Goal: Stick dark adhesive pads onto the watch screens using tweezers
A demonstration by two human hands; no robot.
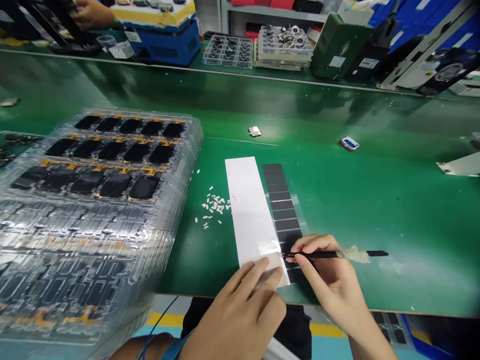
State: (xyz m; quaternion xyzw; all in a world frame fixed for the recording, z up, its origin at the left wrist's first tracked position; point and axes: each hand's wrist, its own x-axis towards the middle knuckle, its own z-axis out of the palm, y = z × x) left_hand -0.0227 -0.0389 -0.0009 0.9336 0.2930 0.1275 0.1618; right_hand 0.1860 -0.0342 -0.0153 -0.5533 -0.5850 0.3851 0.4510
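Observation:
My right hand [330, 275] is closed in a pinch round black tweezers [326, 254], with a crumpled pale wrap near their rear end. The tips touch the right edge of a long white paper strip [245, 205]. My left hand [247, 310] lies with its fingers stretched out over the near end of this strip, pressing on a small pale piece [275, 262] there. Beside the strip, on the right, is a clear sheet with a column of black rectangular stickers [283, 205], its lower part hidden by my right hand. Many tiny white bits [216, 204] are scattered left of the strip.
Stacked clear trays [165, 220] with rows of black screens fill the left side. A small silvery square part [254, 131] and a small purple-rimmed part [349, 143] lie farther back. The shelf holds a blue machine [165, 42], parts boxes [228, 51] and another person's hand [92, 15].

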